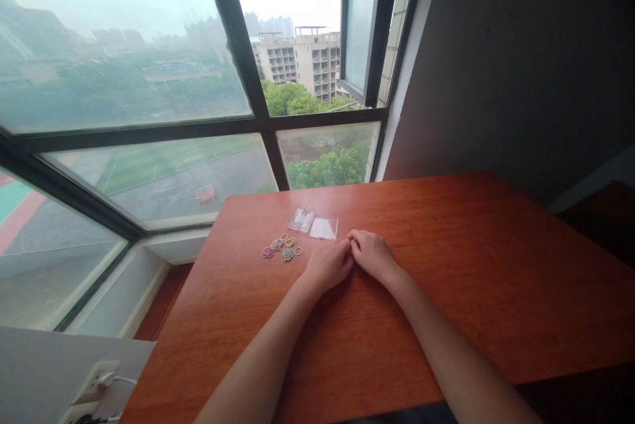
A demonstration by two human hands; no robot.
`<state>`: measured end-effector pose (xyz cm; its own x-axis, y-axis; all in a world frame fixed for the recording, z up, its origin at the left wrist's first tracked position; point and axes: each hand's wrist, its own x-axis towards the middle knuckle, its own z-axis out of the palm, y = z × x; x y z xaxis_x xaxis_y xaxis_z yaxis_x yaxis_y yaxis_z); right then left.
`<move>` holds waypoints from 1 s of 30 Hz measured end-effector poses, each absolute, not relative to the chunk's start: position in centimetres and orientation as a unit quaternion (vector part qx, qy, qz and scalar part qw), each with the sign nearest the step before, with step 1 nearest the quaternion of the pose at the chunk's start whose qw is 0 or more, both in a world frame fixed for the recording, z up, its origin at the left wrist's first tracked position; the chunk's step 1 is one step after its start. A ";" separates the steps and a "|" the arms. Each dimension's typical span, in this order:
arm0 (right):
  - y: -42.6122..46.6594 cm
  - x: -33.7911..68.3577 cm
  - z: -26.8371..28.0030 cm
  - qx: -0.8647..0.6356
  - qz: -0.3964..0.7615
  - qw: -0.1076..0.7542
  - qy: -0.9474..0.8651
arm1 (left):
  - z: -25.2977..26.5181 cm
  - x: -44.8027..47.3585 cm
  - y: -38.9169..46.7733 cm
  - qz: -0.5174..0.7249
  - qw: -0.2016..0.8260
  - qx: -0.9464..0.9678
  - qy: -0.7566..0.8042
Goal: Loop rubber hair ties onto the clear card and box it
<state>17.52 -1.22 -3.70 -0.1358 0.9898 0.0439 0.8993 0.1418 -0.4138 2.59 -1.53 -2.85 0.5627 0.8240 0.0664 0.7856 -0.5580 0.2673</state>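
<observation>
My left hand and my right hand meet over the table, fingers curled in and fingertips touching. Anything between those fingers is hidden or too small to make out. Left of my left hand lie several small, thin rings, like hair ties, in loose colour groups: purple rings, yellow rings, grey rings and pale green rings. Just beyond my hands sits a clear plastic box, and beside it is a flat, clear square piece, perhaps its lid.
The reddish-brown wooden table stands against a dark-framed window at the back and left. A grey wall rises on the right. At the lower left, a white plug with a cable is in a wall socket.
</observation>
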 end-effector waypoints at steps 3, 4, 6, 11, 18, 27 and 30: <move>-1.2 17.5 -3.7 -0.639 0.146 0.156 -0.739 | -2.9 2.6 -1.6 0.097 0.093 0.880 0.455; -1.2 17.5 -3.8 -0.639 0.146 0.156 -0.739 | -2.9 2.6 -1.6 0.098 0.089 0.881 0.453; -1.2 17.5 -3.8 -0.638 0.147 0.154 -0.740 | -3.1 2.5 -1.5 0.099 0.082 0.882 0.454; -1.2 17.5 -3.6 -0.636 0.147 0.143 -0.744 | -3.2 2.4 -1.4 0.093 0.080 0.883 0.453; -1.3 17.6 -3.6 -0.632 0.141 0.152 -0.747 | -3.0 2.5 -1.4 0.086 0.084 0.882 0.456; -1.3 17.6 -3.7 -0.635 0.144 0.146 -0.745 | -3.2 2.3 -1.4 0.092 0.094 0.882 0.452; -1.2 17.6 -3.7 -0.637 0.146 0.139 -0.744 | -3.1 2.3 -1.4 0.091 0.098 0.882 0.451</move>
<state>17.61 -1.20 -3.73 -0.1495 0.9886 0.0203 0.9071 0.1453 -0.3950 2.28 -1.39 -3.07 0.5759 0.8143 0.0725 0.7787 -0.5733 0.2549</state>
